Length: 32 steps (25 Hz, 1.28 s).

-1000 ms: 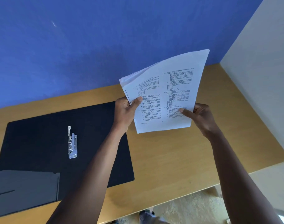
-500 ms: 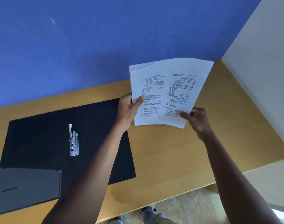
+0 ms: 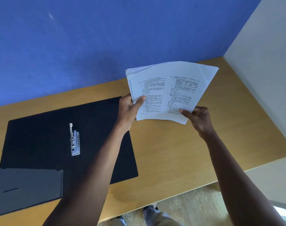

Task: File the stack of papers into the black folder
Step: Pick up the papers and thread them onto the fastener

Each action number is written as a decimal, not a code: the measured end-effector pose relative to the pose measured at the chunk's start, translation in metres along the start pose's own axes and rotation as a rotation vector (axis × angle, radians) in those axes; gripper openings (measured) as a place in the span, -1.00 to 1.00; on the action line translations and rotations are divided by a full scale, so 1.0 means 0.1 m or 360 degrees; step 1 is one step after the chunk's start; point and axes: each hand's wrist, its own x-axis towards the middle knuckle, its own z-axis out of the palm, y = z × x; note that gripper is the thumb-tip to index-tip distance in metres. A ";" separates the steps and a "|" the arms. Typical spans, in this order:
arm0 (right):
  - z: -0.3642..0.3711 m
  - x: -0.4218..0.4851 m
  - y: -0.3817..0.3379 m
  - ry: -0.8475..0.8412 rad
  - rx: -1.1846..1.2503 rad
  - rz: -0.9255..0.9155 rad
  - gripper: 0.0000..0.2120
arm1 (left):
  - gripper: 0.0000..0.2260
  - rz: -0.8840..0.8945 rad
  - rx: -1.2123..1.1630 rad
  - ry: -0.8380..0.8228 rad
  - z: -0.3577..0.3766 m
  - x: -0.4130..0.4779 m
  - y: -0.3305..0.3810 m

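A stack of printed white papers (image 3: 168, 90) is held in the air above the right half of the wooden table (image 3: 179, 152). My left hand (image 3: 128, 110) grips its lower left edge, thumb on the top sheet. My right hand (image 3: 198, 119) pinches its lower right corner. The sheets bow and fan slightly at the far edge. The black folder (image 3: 41, 139) lies open and flat on the table's left, with a silver metal clip (image 3: 74, 141) near its middle and a grey inner pocket (image 3: 28, 188) at its near left corner.
A blue wall (image 3: 106, 38) rises behind the table, and a white wall (image 3: 266, 75) closes the right side. The table's front edge runs diagonally at lower right, with beige carpet (image 3: 196, 207) and my feet below it.
The paper stack has tilted from nearly upright to flatter, with its top edge lowered and its sheets squared up. Both hands kept their grip and shifted slightly right.
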 end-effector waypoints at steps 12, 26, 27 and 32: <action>0.07 -0.04 -0.09 0.0034 -0.0012 0.0015 -0.80 | -0.79 -0.0007 0.0036 0.0067 0.04 -0.01 0.06; 0.97 -0.14 -0.86 -0.0415 0.0052 0.0116 -0.78 | -0.74 -0.0481 -0.0312 0.0238 -0.94 -0.31 0.51; 1.05 -0.15 -0.86 -0.0396 0.0035 0.0155 -0.78 | -0.75 -0.0537 -0.0327 0.0254 -1.01 -0.37 0.48; 1.49 -0.26 -0.73 -0.0253 -0.0251 0.0326 -0.87 | -0.77 -0.0736 -0.0354 0.0394 -1.27 -0.67 0.29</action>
